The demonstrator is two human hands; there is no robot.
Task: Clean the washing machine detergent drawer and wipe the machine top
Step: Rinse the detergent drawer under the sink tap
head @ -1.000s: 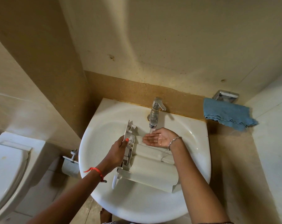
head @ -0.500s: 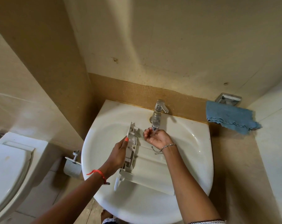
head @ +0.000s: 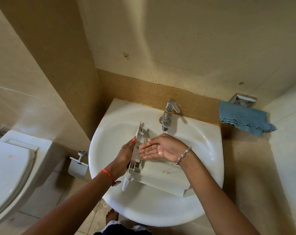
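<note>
The white detergent drawer (head: 162, 177) lies in the white sink (head: 210, 153), its front panel turned to the left and standing on edge. My left hand (head: 125, 156) grips that front panel from the left, thumb on its upper edge. My right hand (head: 158, 148) is held palm up with wet, straight fingers over the drawer's left end, just below the chrome tap (head: 168, 116). A thin stream of water runs from the spout onto the hand.
A blue cloth (head: 244, 119) hangs from a chrome holder (head: 242, 100) on the right wall. A toilet (head: 11, 168) stands at the left, with a paper-roll holder (head: 77, 167) between it and the sink. Tiled walls close in behind.
My right hand came down from the tap spout and now lies flat, palm up, over the drawer. My left hand keeps its grip on the front panel.
</note>
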